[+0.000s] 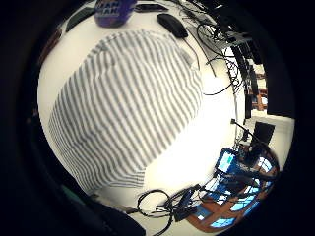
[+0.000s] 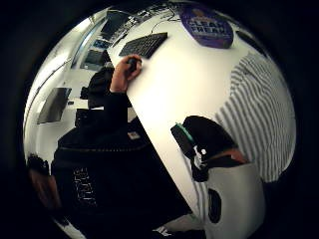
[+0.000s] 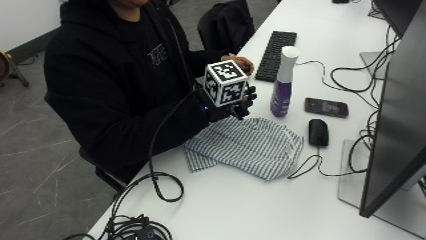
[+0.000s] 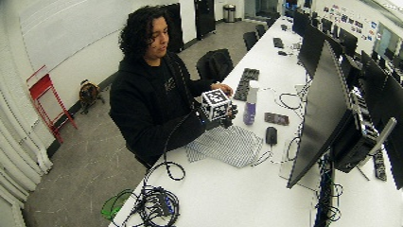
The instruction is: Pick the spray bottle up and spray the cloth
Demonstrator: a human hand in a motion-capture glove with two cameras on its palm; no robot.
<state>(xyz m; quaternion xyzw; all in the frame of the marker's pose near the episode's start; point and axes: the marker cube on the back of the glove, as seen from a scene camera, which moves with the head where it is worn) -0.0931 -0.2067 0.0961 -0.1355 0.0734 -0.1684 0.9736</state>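
Observation:
A grey-and-white striped cloth [image 3: 246,145] lies crumpled on the white table [image 3: 266,210] in front of the person. A purple spray bottle [image 3: 282,85] with a white top stands upright just beyond the cloth. My gloved right hand [image 3: 239,105] hovers above the cloth's near edge, a short way from the bottle and apart from it. Its fingers hang relaxed and hold nothing. From the palm, the cloth [image 1: 128,103] spreads wide below, with the bottle [image 1: 114,11] at its far side. The bottle's label [image 2: 207,25] also shows beyond the thumb [image 2: 199,132].
A black phone [image 3: 326,107] and a black mouse [image 3: 318,132] lie beside the bottle and cloth. A black keyboard [image 3: 274,47] sits further back, with the bare left hand [image 3: 241,62] next to it. A monitor [image 3: 393,115] stands behind. Cables [image 3: 133,225] coil at the table's near corner.

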